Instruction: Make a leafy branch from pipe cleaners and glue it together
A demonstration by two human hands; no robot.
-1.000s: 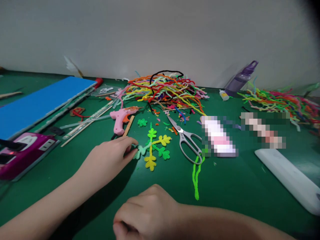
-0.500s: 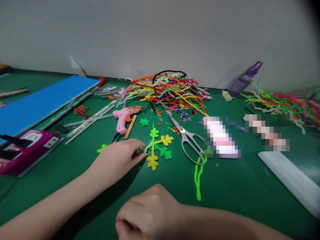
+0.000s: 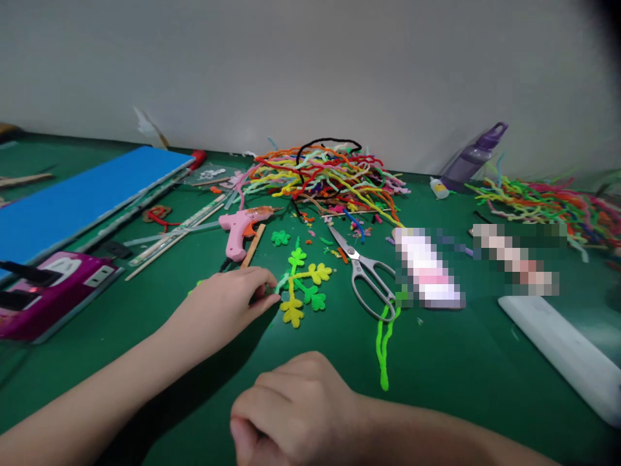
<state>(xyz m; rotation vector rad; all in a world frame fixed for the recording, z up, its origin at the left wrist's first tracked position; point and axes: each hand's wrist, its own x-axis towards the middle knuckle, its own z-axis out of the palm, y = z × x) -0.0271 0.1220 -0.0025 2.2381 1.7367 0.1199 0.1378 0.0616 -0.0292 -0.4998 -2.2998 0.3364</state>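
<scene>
Leafy sprig (image 3: pixel 291 290) green, yellow; glue gun (image 3: pixel 236 231) pink, orange.

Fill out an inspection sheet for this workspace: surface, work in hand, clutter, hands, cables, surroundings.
Surface: green tabletop, with small scraps strewn beyond the work.
Work in hand: green-and-yellow fuzzy sprig on the tabletop; pink glue gun and scissors lie nearby.
Clutter: tangled pipe-cleaner heap by the wall, second heap at far right.
Hands: left hand pinches the sprig's pale-green branch; right hand is curled, any contents hidden.
Cables: glue gun's cord disappears behind the left hand; black plugs sit in a magenta power strip.
Surroundings: grey wall, purple bottle beside it.
</scene>
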